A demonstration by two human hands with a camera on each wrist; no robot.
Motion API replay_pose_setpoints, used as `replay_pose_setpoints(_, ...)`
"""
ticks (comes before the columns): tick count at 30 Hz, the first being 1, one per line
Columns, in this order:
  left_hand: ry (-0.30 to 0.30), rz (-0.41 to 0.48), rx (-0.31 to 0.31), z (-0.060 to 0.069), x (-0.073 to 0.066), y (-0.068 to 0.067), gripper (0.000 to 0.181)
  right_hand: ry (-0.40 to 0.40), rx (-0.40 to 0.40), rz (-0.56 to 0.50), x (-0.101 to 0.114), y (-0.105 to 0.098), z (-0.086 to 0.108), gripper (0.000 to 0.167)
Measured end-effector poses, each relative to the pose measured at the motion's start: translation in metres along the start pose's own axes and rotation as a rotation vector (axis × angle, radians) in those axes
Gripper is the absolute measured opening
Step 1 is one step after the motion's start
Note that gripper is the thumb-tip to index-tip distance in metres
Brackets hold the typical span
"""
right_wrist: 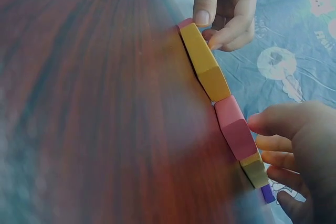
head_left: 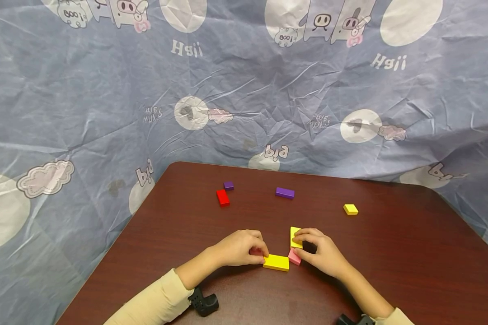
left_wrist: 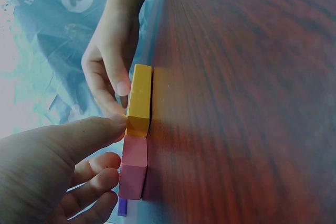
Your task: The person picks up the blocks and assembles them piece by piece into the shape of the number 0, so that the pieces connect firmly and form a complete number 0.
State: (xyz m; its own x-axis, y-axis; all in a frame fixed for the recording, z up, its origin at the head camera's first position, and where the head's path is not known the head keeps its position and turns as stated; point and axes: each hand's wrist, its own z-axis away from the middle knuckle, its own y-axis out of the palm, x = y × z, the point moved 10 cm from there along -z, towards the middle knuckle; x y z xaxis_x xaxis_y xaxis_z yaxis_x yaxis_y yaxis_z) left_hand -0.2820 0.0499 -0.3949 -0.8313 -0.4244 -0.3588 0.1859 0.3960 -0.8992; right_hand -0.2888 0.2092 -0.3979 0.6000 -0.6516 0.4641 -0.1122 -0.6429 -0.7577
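In the head view my left hand [head_left: 244, 248] pinches the left end of a long yellow block [head_left: 276, 262] between thumb and fingers. A pink block [head_left: 294, 257] stands slantwise at its right end. Behind that is a second yellow block [head_left: 295, 232]. My right hand [head_left: 323, 255] curls over this pair, fingertips on the yellow and thumb at the pink; in the right wrist view the thumb touches the pink block [right_wrist: 235, 128]. Another pink block [left_wrist: 134, 174], by my left fingers in the left wrist view, is hidden in the head view.
Farther back on the brown table [head_left: 179, 194] lie a red block [head_left: 223, 198], a small purple block [head_left: 228, 185] and a longer purple block [head_left: 285, 193]. A small yellow block [head_left: 351, 209] lies at the back right. Printed cloth [head_left: 236, 72] hangs behind the table.
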Motion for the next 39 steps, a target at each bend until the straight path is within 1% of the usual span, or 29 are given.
replay_pose_setpoints(4,0.000,-0.002,0.001,-0.001,0.000,0.000,0.007,-0.007,0.001,0.015,0.000,0.000,0.000,0.022)
replay_pose_setpoints(9,-0.004,0.001,0.002,-0.002,0.000,0.001,0.007,0.017,0.011,0.009,-0.004,0.001,0.000,0.022)
replay_pose_setpoints(16,0.006,-0.003,-0.008,-0.004,-0.002,0.000,0.007,0.029,0.010,0.005,-0.007,0.000,0.001,0.022)
replay_pose_setpoints(21,-0.020,-0.011,-0.030,-0.003,0.002,-0.003,0.014,0.028,0.008,-0.009,-0.007,0.001,0.002,0.022)
replay_pose_setpoints(26,-0.045,0.024,-0.060,-0.001,0.009,-0.009,0.021,0.031,0.017,-0.021,-0.007,0.003,0.003,0.022)
replay_pose_setpoints(29,-0.066,0.024,-0.090,0.000,0.019,-0.017,0.023,0.032,0.018,-0.024,-0.007,0.004,0.002,0.022)
replay_pose_setpoints(32,-0.102,0.011,-0.138,0.001,0.035,-0.030,0.025,0.028,0.017,-0.023,-0.007,0.003,0.001,0.022)
replay_pose_setpoints(35,-0.149,0.010,-0.200,0.002,0.055,-0.044,0.027,0.022,0.016,-0.022,-0.006,0.003,0.001,0.022)
replay_pose_setpoints(39,-0.233,0.003,-0.276,0.004,0.086,-0.059,0.027,0.018,0.012,-0.026,-0.005,0.003,0.002,0.022)
